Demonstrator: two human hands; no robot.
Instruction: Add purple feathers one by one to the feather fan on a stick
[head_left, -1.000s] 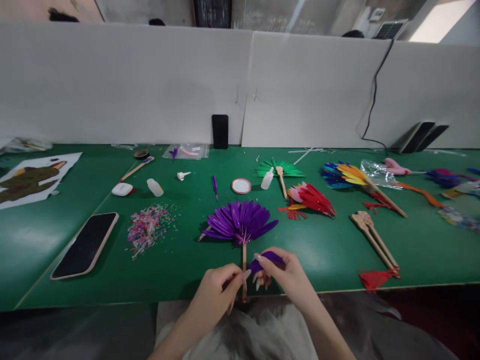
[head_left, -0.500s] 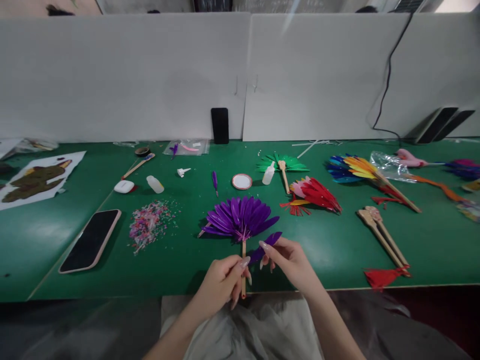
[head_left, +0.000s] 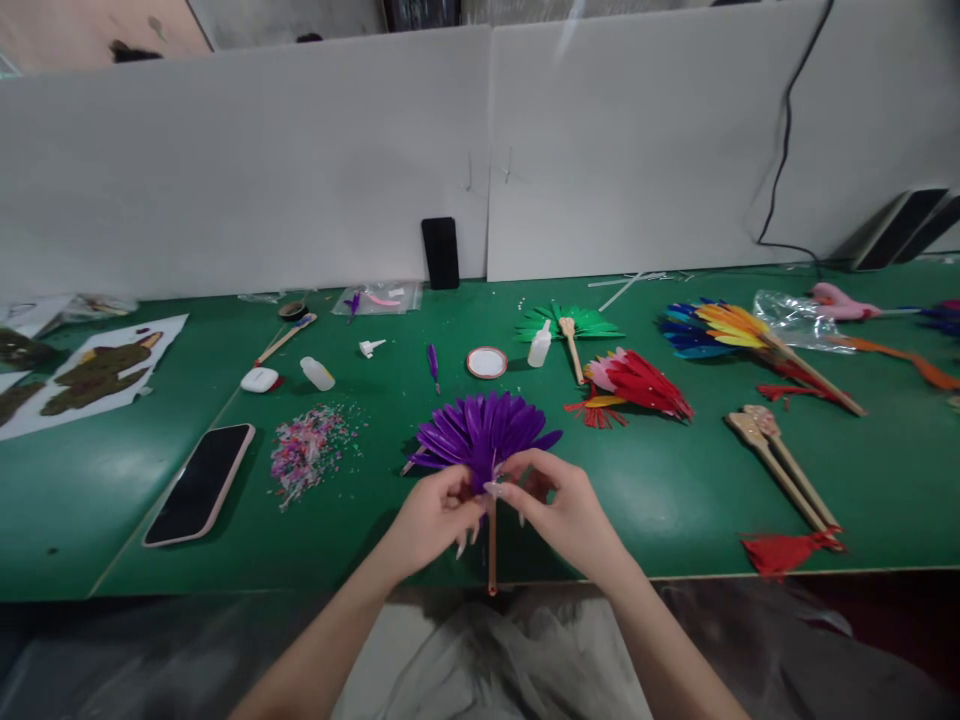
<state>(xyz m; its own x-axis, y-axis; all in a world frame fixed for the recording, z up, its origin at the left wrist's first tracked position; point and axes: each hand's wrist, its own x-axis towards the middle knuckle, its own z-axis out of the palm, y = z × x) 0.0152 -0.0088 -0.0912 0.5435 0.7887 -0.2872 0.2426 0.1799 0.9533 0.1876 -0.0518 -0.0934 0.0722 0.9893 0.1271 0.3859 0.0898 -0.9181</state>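
Observation:
A fan of purple feathers (head_left: 487,425) lies on the green table, its thin wooden handle (head_left: 492,555) pointing toward me. My left hand (head_left: 436,520) is closed at the left of the fan's base, pinching a purple feather (head_left: 481,484) that is partly hidden by the fingers. From the right, my right hand (head_left: 559,505) has its thumb and fingers pinched at the same feather, close against the fan's base. Where its quill meets the handle is covered by my fingertips. One loose purple feather (head_left: 433,368) lies beyond the fan.
Small coloured chips (head_left: 307,452) and a phone (head_left: 201,485) lie to the left. Beyond the fan are a small white dish (head_left: 487,362) and a squeeze bottle (head_left: 540,345). On the right lie a red feather fan (head_left: 649,388), a multicoloured one (head_left: 720,330) and wooden handles (head_left: 787,470).
Both hands have moved up the handle to the fan's base. The loose purple feather has come from the right of the handle onto the base. The view has shifted slightly.

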